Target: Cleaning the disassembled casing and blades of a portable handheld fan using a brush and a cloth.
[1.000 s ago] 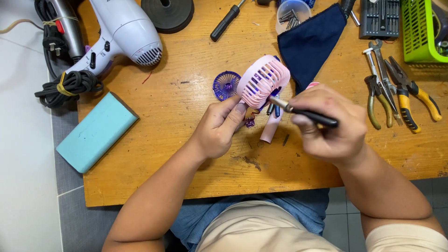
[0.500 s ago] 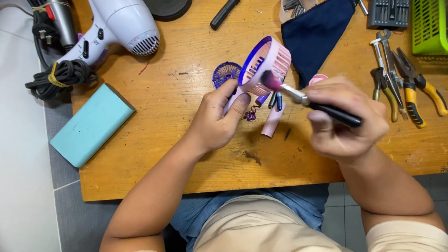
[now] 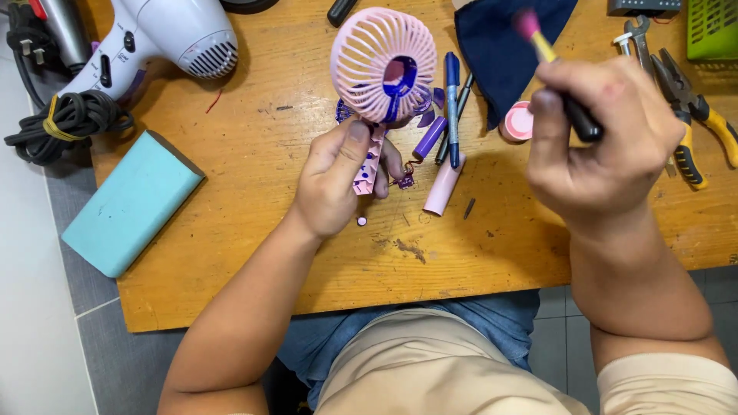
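Left hand (image 3: 338, 180) is clamped on the stem of the pink handheld fan (image 3: 384, 65), held upright above the worktop (image 3: 254, 223), grille now facing the camera w/ the purple blades visible inside. Half a sec ago the fan head was tilted edge-on and the brush was right on its rim; now the right hand (image 3: 596, 142) has lifted away to the right, fingers closed round the black handle of the brush (image 3: 550, 58), pink bristles pointing up over the dark blue cloth (image 3: 500, 38). So hands are well apart, brush off the fan; looks like a pause in the dusting to check the front. Below the fan: pink casing piece (image 3: 443, 184), blue pen (image 3: 452, 100), tiny purple circuit bit (image 3: 405, 182). Pliers (image 3: 696, 131) at far right, hair dryer (image 3: 165, 34) and teal block (image 3: 131, 204) on the left.
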